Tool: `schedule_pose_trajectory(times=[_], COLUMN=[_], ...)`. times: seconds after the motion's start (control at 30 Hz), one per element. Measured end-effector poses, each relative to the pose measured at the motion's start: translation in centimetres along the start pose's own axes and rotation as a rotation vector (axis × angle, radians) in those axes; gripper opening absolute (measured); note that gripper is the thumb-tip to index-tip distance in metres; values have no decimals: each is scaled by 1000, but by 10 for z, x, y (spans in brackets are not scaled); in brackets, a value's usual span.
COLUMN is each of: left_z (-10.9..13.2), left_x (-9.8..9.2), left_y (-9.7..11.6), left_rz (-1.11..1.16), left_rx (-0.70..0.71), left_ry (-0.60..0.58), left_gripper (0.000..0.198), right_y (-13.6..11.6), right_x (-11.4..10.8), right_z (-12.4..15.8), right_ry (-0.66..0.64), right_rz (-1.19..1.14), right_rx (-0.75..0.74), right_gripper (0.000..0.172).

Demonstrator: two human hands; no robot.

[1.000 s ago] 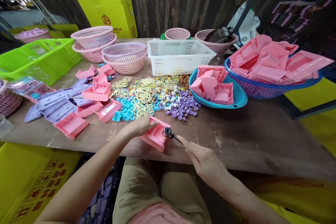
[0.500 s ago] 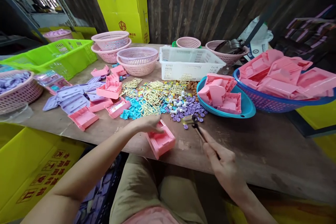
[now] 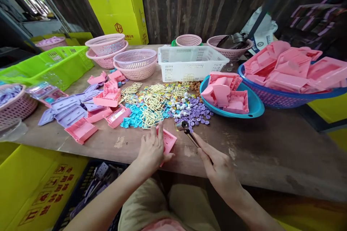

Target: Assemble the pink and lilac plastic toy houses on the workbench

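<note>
My left hand (image 3: 152,148) lies over a pink plastic box (image 3: 168,140) at the table's front edge, fingers spread and pointing away from me; the hand covers the box's left part. To its right, my right hand (image 3: 218,162) is closed round the dark handle of a small hammer (image 3: 187,128). The hammer's head is raised just right of the box, in front of purple spiral pieces (image 3: 196,112). Beyond the box lie cream frame pieces (image 3: 154,106) and bright blue pieces (image 3: 132,115).
Pink boxes (image 3: 81,130) and lilac panels (image 3: 70,110) lie at the left. A turquoise bowl (image 3: 255,106) and a blue basket (image 3: 287,103) hold pink parts at the right. A white basket (image 3: 189,68) and pink baskets (image 3: 138,70) stand behind.
My left hand has turned and spread over the pink box, which now shows a different face. The hammer has moved left towards the box. The camera view has shifted slightly.
</note>
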State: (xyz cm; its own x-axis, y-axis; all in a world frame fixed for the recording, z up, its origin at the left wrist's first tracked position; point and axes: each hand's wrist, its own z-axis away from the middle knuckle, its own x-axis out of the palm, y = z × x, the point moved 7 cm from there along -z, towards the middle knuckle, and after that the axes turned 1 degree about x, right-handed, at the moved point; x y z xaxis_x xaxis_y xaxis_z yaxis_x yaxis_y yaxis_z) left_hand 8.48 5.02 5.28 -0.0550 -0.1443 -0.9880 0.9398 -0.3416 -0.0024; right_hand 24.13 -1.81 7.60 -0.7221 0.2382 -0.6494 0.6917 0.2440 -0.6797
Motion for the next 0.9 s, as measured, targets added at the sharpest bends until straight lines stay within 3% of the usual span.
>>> schedule_pose_trajectory(times=[0.07,0.2,0.33,0.5,0.6,0.7,0.8,0.9], left_z=[-1,-5,-6,-5,3,18,34,41], left_x=[3,4,8,8,6,5,14,24], left_y=[2,0,-1,-2,-10,-24,-43,-53], left_rz=[10,32,90,218,349,586,898,1120], left_rx=[-7,-3,-4,-4,17,135,229,247], left_ry=[-24,-45,-39,2,48,155,209,233], left_gripper=[106,105,107,111,111,115,115,116], right_y=[-3,6,3,-7,3,36,83,123], right_x=[4,24,26,41,15,-28,-61,-81], right_z=[-4,-9,-14,-20,-23,-14,11,38], right_ry=[-22,-215,-156,-251,-83,83,88,66], right_rz=[34,106,68,72,56,249,587,838], right_rx=[-11,26,31,-2,25,140,301,432], right_gripper=[44,45,46,47,42,40,39,40])
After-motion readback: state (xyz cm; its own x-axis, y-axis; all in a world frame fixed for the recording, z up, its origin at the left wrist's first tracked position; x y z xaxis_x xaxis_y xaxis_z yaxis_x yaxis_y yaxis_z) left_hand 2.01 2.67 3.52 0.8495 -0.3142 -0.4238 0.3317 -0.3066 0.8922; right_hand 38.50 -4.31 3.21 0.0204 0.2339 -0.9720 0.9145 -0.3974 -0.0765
